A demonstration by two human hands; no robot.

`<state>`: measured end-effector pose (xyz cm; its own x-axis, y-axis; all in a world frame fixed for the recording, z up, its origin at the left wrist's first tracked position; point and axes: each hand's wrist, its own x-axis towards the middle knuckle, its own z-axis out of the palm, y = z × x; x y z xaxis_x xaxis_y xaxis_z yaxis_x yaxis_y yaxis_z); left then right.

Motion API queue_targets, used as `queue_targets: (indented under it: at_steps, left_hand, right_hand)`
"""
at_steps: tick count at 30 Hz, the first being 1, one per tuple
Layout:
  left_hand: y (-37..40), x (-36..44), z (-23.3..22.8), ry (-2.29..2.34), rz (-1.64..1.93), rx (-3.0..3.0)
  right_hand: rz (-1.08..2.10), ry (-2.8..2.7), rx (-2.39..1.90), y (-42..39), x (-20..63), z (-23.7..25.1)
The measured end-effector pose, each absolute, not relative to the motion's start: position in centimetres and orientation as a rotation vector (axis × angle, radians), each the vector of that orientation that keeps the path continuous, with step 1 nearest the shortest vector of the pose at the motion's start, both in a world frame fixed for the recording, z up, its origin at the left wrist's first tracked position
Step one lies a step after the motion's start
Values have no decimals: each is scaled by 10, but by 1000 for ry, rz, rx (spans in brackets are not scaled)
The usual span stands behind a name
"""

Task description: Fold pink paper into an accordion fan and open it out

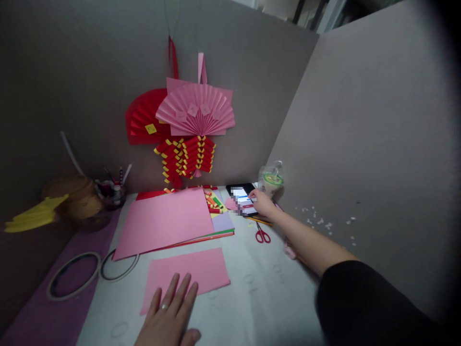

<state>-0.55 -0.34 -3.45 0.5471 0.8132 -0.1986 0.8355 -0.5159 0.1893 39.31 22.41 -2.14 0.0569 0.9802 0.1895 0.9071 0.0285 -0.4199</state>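
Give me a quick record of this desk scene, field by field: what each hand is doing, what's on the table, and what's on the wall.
left hand: flat, fingers spread, resting on the pink paper sheet
right hand: reaching out, fingers touching the phone
near phone: red scissors, plastic cup
paper stack: pink sheet on top, coloured sheets beneath
left of table: two tape rolls, pen holder
wall: red and pink paper fans
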Motion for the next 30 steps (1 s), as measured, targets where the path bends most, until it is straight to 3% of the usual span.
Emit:
queue_targets:
  at_steps: [19,30]
  left_hand:
    - [-4,0,-22,1388,-227,2434]
    - [-6,-1,-19,1361,-192,2423]
  right_hand:
    - [106,-1811,-2190,180,340,-21]
    - [58,-1944,-2034,194,352,-17]
